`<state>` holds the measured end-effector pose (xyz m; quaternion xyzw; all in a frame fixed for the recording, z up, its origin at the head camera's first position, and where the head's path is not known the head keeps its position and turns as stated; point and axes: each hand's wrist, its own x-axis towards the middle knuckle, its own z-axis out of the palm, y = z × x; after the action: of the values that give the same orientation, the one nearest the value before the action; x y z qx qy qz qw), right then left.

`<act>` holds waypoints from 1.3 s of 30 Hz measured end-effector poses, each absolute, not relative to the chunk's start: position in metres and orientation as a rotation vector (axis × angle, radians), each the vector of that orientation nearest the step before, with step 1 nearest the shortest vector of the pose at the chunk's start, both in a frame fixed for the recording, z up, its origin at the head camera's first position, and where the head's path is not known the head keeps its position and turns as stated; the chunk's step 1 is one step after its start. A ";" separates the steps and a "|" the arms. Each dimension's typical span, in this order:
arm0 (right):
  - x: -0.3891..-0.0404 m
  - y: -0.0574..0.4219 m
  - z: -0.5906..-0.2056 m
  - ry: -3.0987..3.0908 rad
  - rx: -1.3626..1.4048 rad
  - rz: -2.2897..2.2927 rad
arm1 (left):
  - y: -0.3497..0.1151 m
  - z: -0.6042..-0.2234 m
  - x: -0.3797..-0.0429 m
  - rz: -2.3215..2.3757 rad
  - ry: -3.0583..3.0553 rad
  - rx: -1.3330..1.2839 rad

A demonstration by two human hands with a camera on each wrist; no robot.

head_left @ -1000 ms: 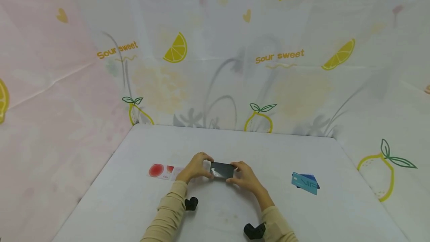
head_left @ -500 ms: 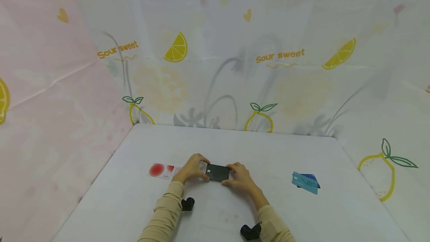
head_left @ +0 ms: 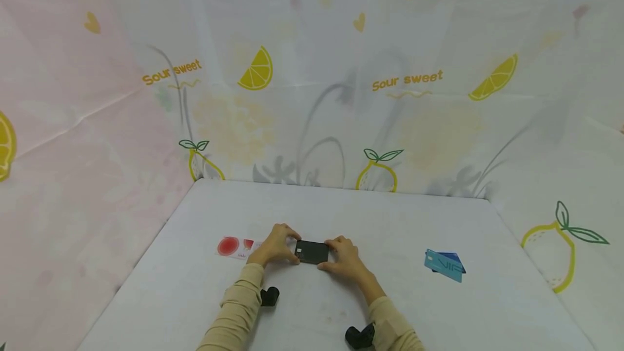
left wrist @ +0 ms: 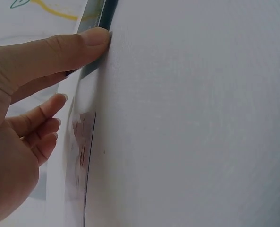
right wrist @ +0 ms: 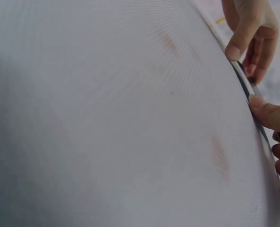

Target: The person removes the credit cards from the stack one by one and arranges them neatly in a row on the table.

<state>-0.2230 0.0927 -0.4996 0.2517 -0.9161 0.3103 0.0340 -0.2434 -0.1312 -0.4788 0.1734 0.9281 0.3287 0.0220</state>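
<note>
A dark card [head_left: 312, 252] with a small chip, like a bank card, lies low over the white table between both hands. My left hand [head_left: 277, 245] pinches its left end between thumb and fingers. At the opposite end, my right hand [head_left: 347, 258] grips it the same way. The left wrist view shows the left thumb [left wrist: 95, 41] on the card's near edge, with the other fingers partly hidden behind. Seen edge-on in the right wrist view, the card [right wrist: 242, 81] spans the gap between both thumbs. A red-and-white card [head_left: 228, 246] lies left of my left hand, partly covered by it.
To the right, a light blue card [head_left: 443, 265] marked VIP overlaps a darker blue card [head_left: 455, 258] on the white table [head_left: 341, 205]. Fabric walls [head_left: 312, 96] printed with lemons enclose the table at the back and sides. Black wrist devices [head_left: 361, 336] sit at both sleeves.
Both hands have shifted slightly left together with the dark card. Its glare has faded and the chip now shows at the left. The other cards have stayed put.
</note>
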 end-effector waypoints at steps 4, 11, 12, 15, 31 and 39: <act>-0.224 0.091 -0.499 -2.845 0.764 0.972 | -0.133 -0.477 -0.244 0.995 2.874 0.495; -0.226 0.089 -0.502 -2.886 0.763 0.960 | -0.139 -0.479 -0.245 0.921 2.878 0.453; -0.227 0.088 -0.502 -2.890 0.763 0.953 | -0.139 -0.478 -0.245 0.911 2.882 0.452; -0.227 0.087 -0.502 -2.890 0.765 0.952 | -0.141 -0.477 -0.245 0.885 2.891 0.438; -0.227 0.081 -0.496 -2.914 0.770 0.963 | -0.153 -0.472 -0.243 0.723 2.928 0.491; -0.228 0.080 -0.494 -2.917 0.789 0.960 | -0.165 -0.471 -0.241 0.700 2.944 0.527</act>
<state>-0.2283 0.0798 -0.4936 0.2487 -0.9199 0.3028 -0.0144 -0.2414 -0.1652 -0.4707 0.1715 0.9579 0.2278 0.0348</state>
